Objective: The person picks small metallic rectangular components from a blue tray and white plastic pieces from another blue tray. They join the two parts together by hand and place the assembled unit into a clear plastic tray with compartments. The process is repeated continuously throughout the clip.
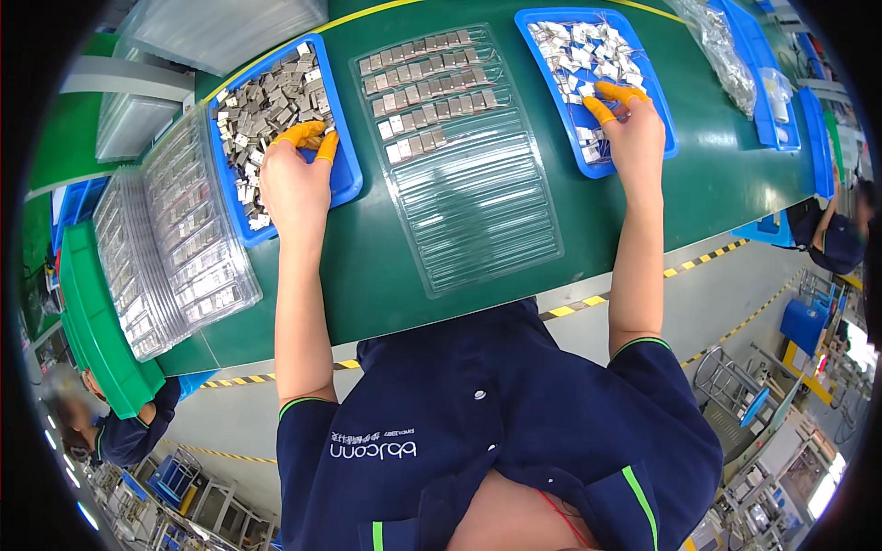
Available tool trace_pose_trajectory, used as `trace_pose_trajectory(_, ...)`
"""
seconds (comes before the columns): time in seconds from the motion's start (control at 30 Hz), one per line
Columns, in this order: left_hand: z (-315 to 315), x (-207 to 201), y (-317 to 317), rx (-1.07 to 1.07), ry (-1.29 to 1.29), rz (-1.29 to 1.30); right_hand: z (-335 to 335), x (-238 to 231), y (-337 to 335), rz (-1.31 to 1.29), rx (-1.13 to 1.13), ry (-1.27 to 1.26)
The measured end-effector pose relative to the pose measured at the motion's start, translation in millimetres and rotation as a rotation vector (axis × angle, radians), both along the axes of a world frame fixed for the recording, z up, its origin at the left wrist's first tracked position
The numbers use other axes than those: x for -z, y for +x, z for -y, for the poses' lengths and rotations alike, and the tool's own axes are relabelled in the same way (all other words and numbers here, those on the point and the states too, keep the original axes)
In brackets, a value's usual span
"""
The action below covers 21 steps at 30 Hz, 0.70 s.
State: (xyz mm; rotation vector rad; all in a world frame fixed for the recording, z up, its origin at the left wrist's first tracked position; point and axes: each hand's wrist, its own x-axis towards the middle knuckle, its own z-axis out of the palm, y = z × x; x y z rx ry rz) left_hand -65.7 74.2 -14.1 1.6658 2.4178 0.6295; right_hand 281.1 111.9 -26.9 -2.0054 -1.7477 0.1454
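My left hand (296, 188), with yellow finger cots, is over the right side of a blue tray (347, 174) heaped with small grey metal-shelled connectors (276, 106). Its fingers are curled together, and what they hold, if anything, I cannot make out. My right hand (634, 138), also in yellow finger cots, reaches into a second blue tray (668, 138) of white connectors with thin wires (588, 50). Thumb and forefinger close on a white connector at their tips. Between the hands lies a clear ribbed plastic tray (478, 216), its upper rows filled with grey-and-white connectors (427, 87).
Stacked clear blister trays (184, 220) and a green bin (106, 321) stand at the left. Plastic bags (726, 55) and more blue trays (781, 110) lie to the right. Another person (841, 230) is at the far right, and one more (129, 427) at the lower left.
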Motion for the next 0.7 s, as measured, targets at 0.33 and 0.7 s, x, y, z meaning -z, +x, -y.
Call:
trace_pose_trajectory(0.33, 12, 3, -2, -0.04, 0.139, 0.51, -5, -2, -12, 0.053, -0.093, 0.083)
trace_pose_trajectory(0.7, 45, -19, 17, 0.016, 0.202, 1.496, -12, -20, -17, 0.307, -0.037, 0.067)
